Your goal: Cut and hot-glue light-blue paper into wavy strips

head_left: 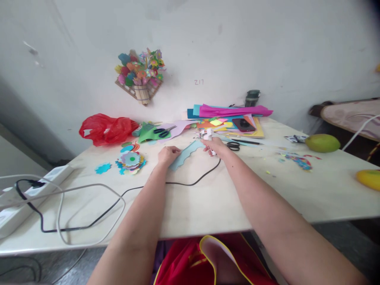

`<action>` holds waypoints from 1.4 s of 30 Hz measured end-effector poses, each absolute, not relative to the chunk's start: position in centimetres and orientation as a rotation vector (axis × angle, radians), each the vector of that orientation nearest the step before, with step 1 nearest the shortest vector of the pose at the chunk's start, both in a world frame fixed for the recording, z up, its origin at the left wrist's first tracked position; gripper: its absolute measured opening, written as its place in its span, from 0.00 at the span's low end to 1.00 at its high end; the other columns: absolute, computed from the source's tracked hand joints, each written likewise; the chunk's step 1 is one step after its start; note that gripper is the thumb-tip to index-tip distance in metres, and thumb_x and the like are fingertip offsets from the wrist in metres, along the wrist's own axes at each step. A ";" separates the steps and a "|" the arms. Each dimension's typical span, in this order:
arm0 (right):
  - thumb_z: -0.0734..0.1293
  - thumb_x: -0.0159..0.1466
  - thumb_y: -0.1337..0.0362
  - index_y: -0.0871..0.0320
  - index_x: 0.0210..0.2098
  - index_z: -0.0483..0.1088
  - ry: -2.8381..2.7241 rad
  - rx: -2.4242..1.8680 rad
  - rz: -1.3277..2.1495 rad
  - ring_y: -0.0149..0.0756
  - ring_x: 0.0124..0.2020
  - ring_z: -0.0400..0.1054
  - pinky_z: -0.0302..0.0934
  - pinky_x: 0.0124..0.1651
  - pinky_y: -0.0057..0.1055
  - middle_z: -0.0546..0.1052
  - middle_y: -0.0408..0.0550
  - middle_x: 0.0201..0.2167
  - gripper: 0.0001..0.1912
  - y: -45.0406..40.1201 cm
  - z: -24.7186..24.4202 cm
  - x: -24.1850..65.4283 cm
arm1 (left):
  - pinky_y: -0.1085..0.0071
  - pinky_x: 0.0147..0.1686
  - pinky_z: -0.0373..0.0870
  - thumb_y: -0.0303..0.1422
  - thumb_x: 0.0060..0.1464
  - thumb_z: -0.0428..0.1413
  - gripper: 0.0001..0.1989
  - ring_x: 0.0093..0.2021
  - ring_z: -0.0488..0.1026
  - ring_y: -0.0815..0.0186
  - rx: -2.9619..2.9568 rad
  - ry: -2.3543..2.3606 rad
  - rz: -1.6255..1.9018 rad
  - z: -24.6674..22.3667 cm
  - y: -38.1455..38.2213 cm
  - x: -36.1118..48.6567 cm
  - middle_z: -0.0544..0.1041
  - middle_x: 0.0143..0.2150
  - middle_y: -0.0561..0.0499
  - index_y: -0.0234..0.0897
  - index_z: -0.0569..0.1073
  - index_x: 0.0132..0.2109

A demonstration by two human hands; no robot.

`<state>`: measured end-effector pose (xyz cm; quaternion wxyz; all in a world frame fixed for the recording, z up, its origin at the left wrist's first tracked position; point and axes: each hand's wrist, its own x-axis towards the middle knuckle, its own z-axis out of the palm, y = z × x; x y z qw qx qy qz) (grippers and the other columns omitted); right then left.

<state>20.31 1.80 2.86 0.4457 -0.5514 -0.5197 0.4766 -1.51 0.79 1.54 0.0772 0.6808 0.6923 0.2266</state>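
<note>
My left hand (168,154) has its fingers closed on the left edge of a light blue strip with a scalloped side (187,154), which lies slanted on the table. A white glue gun (208,136) with a black cord is gripped in my right hand (216,147), at the far right end of the strip. Its nozzle is too small to make out. To the right of this hand lie black-handled scissors (233,146). A pile of scalloped paper flowers (130,160) sits left of my left hand, with a single blue scalloped piece (103,168) beside it.
The black cord (192,183) runs across the table under my left forearm towards a white power strip (35,194). At the back are a red plastic bag (108,128), a second pair of scissors (164,132), coloured sheets (231,111) and a phone (244,124). A green mango (322,143) lies right.
</note>
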 end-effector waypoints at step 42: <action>0.65 0.57 0.53 0.63 0.34 0.66 -1.328 -1.723 1.013 0.26 0.14 0.59 0.58 0.18 0.24 0.64 0.40 0.14 0.17 2.6 2.9 19.8 | 0.74 0.37 0.64 0.41 0.46 0.55 0.12 0.40 0.72 0.65 2.021 2.053 0.566 1.7 1.1 -1.6 0.79 0.37 0.56 0.50 0.78 0.39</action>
